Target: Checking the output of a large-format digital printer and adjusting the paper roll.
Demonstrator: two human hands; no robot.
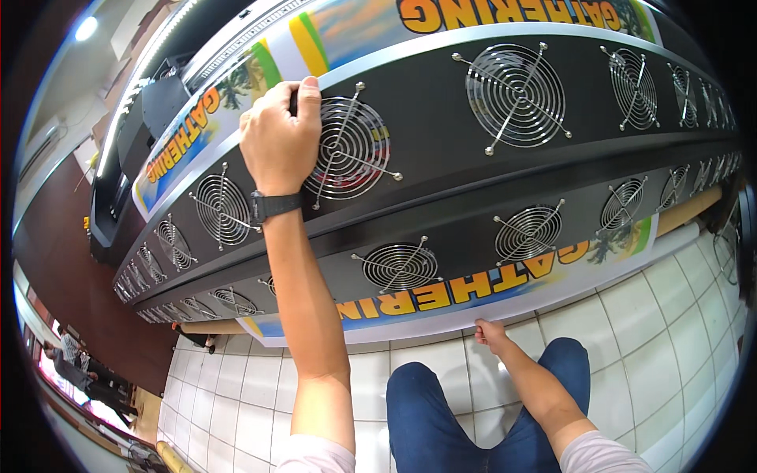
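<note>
My left hand [280, 142], with a dark watch [280, 206] at its wrist, is closed at the top edge of a long black fan panel [430, 118] on a wide-format printer. Its fingertips are hidden behind the hand. Round wire fan guards [516, 94] line the panel in two rows. A printed banner [449, 296] with yellow lettering on blue hangs out below the panel. At the banner's white lower edge, my right hand [491, 335] is closed, fingers pinched on the margin. More of the same print [355, 35] lies above the panel.
White floor tiles [654, 315] lie under the printer, and my knees [430, 410] are close to the banner. A strip light [142, 79] runs along the printer's far left. People [87, 378] are visible at the far left beside a brown wall [55, 252].
</note>
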